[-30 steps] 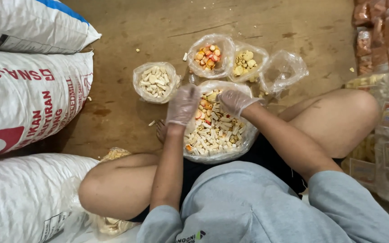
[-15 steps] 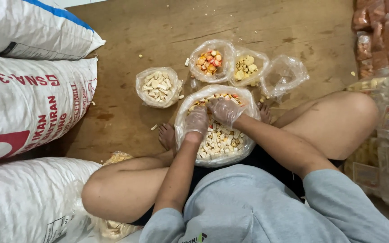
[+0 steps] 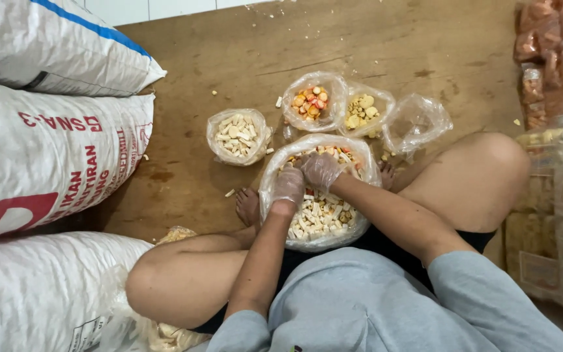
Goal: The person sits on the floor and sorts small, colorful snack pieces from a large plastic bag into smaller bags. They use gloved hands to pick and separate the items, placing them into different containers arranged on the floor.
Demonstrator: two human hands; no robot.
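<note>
Both gloved hands, left hand [image 3: 288, 188] and right hand [image 3: 321, 171], loosely curled in big cracker bag [image 3: 275, 179].

My left hand [image 3: 288, 187] and right hand [image 3: 321, 170], in thin gloves, fingertips buried among crackers in big bag [image 3: 275, 171]: grasp unclear. White sacks [image 3: 47, 156] cut by left edge. Packets [image 3: 555, 65] cut right.
</note>
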